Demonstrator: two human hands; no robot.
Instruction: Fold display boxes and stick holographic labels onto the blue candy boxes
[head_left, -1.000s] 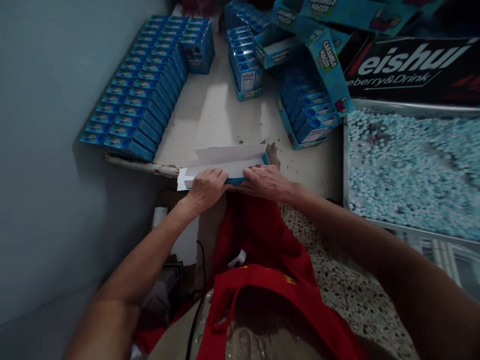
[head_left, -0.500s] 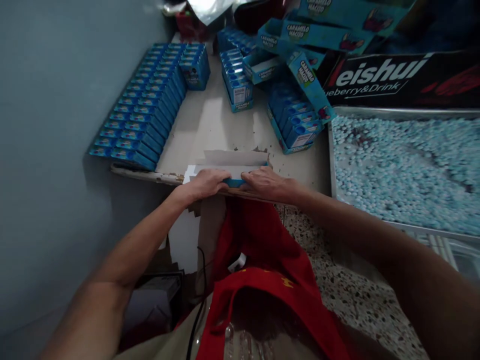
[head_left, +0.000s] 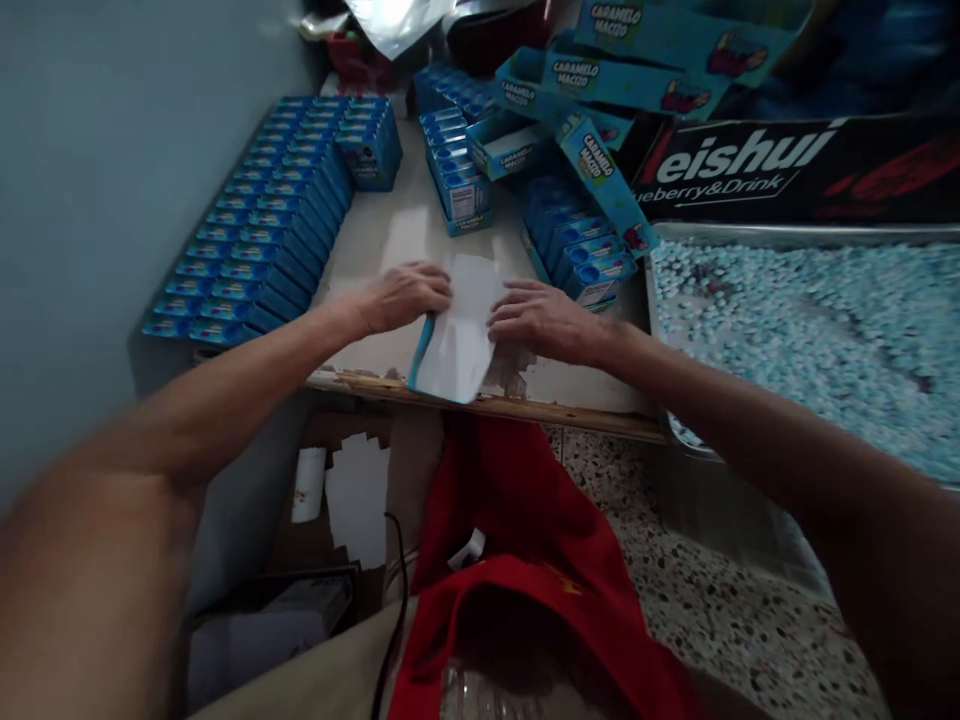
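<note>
A partly folded cardboard tray point(head_left: 463, 325), white inside with a blue outer edge, lies lengthwise at the front of the table. My left hand point(head_left: 409, 294) grips its left wall, fingers curled over the edge. On the opposite side my right hand point(head_left: 544, 318) holds the right wall, the fingers bent against it. The tray's near end lies flat and unfolded, reaching the table's front edge. Just beyond my right hand stands a filled blue display tray point(head_left: 574, 240) of small boxes. Another filled tray point(head_left: 457, 185) is farther back.
Rows of small blue boxes point(head_left: 255, 220) line the wall on the left. Blue "Caramelo Macizo" trays point(head_left: 600, 75) are piled at the back right. A metal pan point(head_left: 652, 300) of pale blue candies point(head_left: 787, 320) is to the right, before a black carton point(head_left: 750, 165).
The tray has turned from lying crosswise to pointing away from me, with its white inside showing. Both hands have moved farther onto the table, to its two long sides.
</note>
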